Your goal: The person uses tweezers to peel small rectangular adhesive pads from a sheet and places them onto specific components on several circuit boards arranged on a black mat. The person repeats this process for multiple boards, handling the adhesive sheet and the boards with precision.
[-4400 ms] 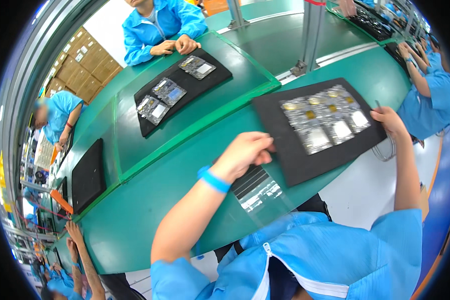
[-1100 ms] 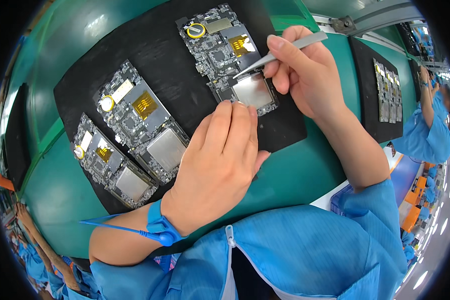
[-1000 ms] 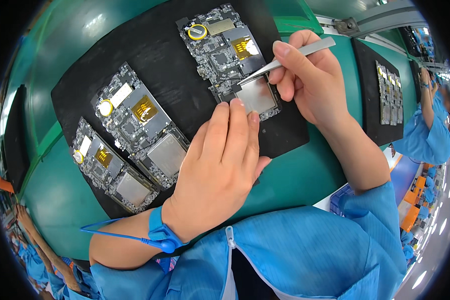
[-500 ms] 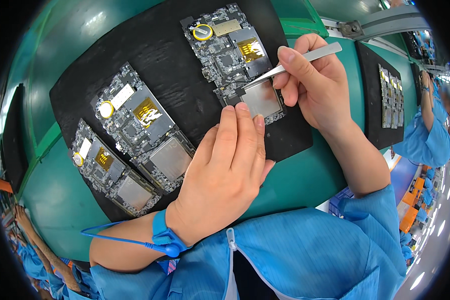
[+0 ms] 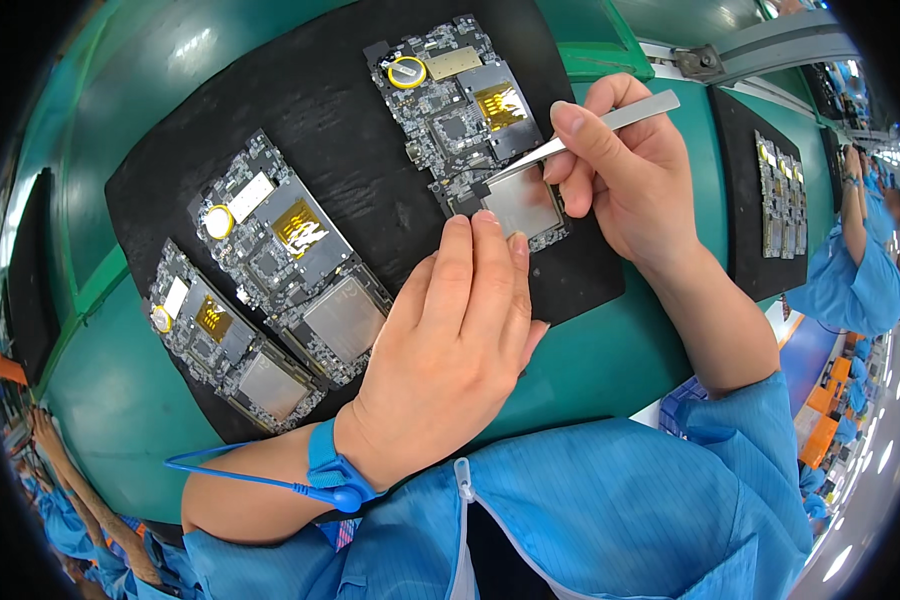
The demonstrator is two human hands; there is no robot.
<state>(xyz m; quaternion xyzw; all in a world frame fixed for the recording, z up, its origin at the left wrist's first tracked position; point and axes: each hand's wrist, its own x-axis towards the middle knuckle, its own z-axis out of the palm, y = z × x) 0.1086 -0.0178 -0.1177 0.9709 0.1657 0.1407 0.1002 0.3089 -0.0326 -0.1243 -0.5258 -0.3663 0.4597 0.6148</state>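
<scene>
A populated circuit board [image 5: 452, 128] lies on a black mat [image 5: 300, 105], with a yellow-rimmed coin cell [image 5: 406, 72], amber tape [image 5: 500, 106] and a silver metal shield [image 5: 526, 204] on it. My right hand [image 5: 625, 170] grips metal tweezers [image 5: 638, 110] between thumb and fingers. Their thin tips point down-left to the board, by a small black patch at the shield's upper left corner; contact cannot be made out. My left hand [image 5: 455, 310] rests its outstretched fingertips on the board's near end, beside and over the shield's lower left edge, covering part of it.
Two similar boards, a middle one [image 5: 260, 250] and a leftmost one [image 5: 202, 340], lie on the mat's left side. A blue wrist strap [image 5: 330, 465] with its cord circles my left wrist. Farther right, another mat holds more boards [image 5: 782, 195]. Co-workers in blue sit at both sides.
</scene>
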